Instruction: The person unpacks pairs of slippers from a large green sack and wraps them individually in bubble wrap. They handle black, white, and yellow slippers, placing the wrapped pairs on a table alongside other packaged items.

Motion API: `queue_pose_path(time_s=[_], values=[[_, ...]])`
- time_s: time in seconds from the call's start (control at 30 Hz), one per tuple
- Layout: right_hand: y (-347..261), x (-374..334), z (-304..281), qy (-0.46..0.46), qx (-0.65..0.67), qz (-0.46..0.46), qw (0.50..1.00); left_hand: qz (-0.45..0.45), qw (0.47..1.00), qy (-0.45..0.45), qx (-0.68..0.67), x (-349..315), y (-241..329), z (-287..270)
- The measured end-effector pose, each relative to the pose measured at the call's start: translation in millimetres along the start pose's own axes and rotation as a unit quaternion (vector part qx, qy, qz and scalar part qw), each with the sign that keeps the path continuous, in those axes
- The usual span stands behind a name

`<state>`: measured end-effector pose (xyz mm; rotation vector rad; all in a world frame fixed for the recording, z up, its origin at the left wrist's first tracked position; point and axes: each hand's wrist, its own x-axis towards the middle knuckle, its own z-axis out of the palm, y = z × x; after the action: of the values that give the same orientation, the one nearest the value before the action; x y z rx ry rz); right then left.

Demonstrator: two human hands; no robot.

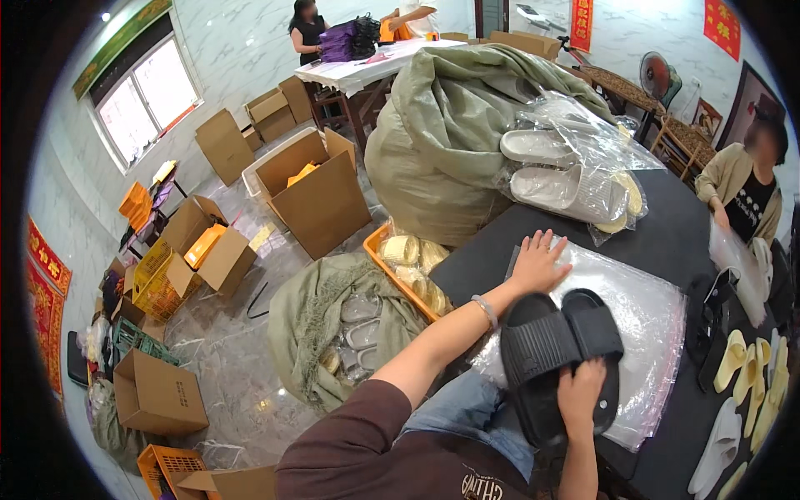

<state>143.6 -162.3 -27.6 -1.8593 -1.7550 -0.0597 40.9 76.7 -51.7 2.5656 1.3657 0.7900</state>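
With its fingers curled at the straps, my right hand (581, 392) grips a pair of black slide sandals (534, 348). The two sandals lie side by side, toes pointing away from me, held up over a stack of clear plastic bags (646, 333). Past the toes, my left hand (540, 263) rests on the far left part of that stack, palm down with fingers spread, holding nothing I can see. Beyond the stack, bagged grey slide sandals (569, 190) lie on the dark table (479, 265).
A big green sack (442, 158) bulges at the table's far side. Left of the table are an orange crate (372, 247) of bagged sandals and a smaller open sack (308, 300). Loose yellow sandals (730, 360) line the right. A co-worker (750, 183) holds clear plastic there.
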Motion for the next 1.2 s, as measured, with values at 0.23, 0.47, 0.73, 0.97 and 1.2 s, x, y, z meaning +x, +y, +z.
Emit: queue_pose_path(time_s=[0.23,0.47,0.73,0.97,1.2], values=[[87,-26,-44,0.031,-0.004,0.125,0.992,-0.003,1.000,0.003,-0.020,-5,2,-8],[119,-4,-86,0.097,0.031,0.195,0.976,-0.005,1.000,0.013,-0.018,-4,2,-6],[-1,123,-40,-0.012,0.082,0.014,0.996,0.110,0.947,0.114,-0.280,-4,-38,48],[52,158,46,-0.077,0.046,0.022,0.996,0.118,0.966,0.102,0.206,-2,-27,41],[113,137,11,-0.038,-0.009,0.107,0.993,-0.004,0.999,0.050,0.019,0,-10,15]])
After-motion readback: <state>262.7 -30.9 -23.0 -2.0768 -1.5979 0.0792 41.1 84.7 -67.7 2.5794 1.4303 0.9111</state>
